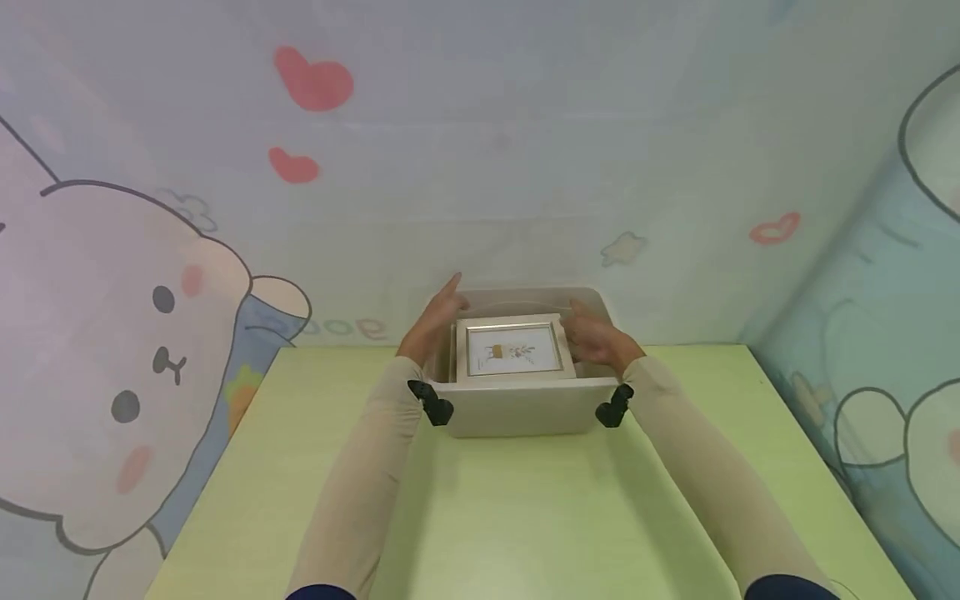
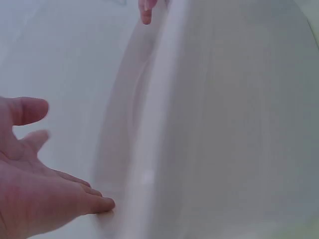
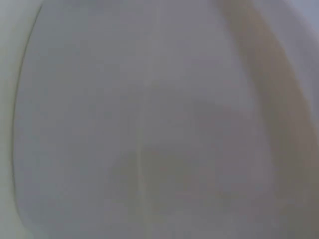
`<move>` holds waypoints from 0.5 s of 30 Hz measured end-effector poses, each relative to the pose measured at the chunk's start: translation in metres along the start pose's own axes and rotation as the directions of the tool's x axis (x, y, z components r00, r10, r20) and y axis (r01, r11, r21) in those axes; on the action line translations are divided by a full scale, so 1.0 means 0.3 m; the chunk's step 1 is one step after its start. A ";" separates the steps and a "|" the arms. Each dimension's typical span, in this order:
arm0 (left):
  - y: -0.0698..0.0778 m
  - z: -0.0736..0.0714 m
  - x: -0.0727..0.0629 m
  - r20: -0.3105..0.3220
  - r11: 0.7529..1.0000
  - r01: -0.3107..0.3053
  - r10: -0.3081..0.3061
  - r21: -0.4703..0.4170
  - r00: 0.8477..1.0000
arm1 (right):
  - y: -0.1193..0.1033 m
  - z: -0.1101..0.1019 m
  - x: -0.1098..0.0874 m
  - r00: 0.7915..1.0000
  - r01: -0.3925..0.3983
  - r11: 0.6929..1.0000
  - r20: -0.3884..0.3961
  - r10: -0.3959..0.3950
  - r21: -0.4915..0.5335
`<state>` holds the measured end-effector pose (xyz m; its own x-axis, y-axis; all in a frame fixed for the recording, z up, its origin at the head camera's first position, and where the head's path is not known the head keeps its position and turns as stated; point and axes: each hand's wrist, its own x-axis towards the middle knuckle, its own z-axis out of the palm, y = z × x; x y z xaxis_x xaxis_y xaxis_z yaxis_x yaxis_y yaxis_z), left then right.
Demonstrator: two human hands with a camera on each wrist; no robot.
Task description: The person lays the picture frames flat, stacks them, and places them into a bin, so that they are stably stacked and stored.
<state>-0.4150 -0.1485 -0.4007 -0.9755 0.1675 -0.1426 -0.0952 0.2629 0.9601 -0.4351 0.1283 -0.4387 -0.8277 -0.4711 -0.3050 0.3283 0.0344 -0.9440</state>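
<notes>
A pale plastic bin stands on the table. Inside it, near the top, lies a light-coloured picture frame with a small drawing under its pane. My left hand is over the bin's left side with the index finger stretched out. In the left wrist view its thumb and fingers are spread and hold nothing, close to the bin's rim. At the frame's right edge is my right hand, its index finger raised and the other fingers partly hidden. The right wrist view shows only the blurred bin wall.
A light green table extends in front of the bin and to both sides. Right behind the bin hangs a cloth backdrop printed with hearts and cartoon animals. Dark wrist mounts sit at both cuffs, close to the bin's front corners.
</notes>
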 end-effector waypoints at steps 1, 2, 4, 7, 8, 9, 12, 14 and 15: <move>0.015 -0.002 -0.007 -0.005 0.996 -0.015 0.015 0.088 1.000 | -0.007 -0.002 -0.005 1.000 -0.004 0.999 -0.015 0.003 -0.042; 0.029 -0.002 -0.016 -0.008 0.988 -0.021 0.023 0.155 1.000 | -0.014 -0.004 -0.013 0.999 -0.010 0.997 -0.034 0.007 -0.072; 0.048 0.003 -0.037 -0.003 0.964 -0.043 0.045 0.262 0.999 | -0.028 -0.006 -0.038 0.997 -0.012 0.991 -0.078 0.002 -0.135; 0.061 0.010 -0.069 -0.053 0.921 -0.062 0.089 0.384 0.995 | -0.049 -0.006 -0.094 0.992 0.021 0.973 -0.117 -0.049 -0.230; 0.061 0.013 -0.080 -0.070 0.905 -0.067 0.106 0.421 0.992 | -0.055 -0.005 -0.117 0.990 0.044 0.968 -0.118 -0.075 -0.246; 0.060 0.016 -0.094 -0.086 0.888 -0.074 0.127 0.454 0.988 | -0.061 -0.001 -0.143 0.987 0.064 0.961 -0.122 -0.100 -0.270; 0.052 0.025 -0.144 -0.138 0.833 -0.090 0.195 0.546 0.971 | -0.076 0.013 -0.217 0.975 0.132 0.941 -0.132 -0.181 -0.313; 0.041 0.035 -0.183 -0.166 0.793 -0.095 0.241 0.602 0.956 | -0.079 0.026 -0.265 0.963 0.168 0.928 -0.148 -0.227 -0.331; 0.033 0.041 -0.204 -0.179 0.773 -0.095 0.261 0.627 0.948 | -0.079 0.030 -0.285 0.956 0.183 0.924 -0.160 -0.248 -0.336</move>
<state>-0.3539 -0.1444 -0.3853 -0.9857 0.0574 0.1587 0.1430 0.7831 0.6052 -0.3680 0.1598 -0.3892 -0.9450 -0.3177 -0.0779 -0.0012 0.2414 -0.9704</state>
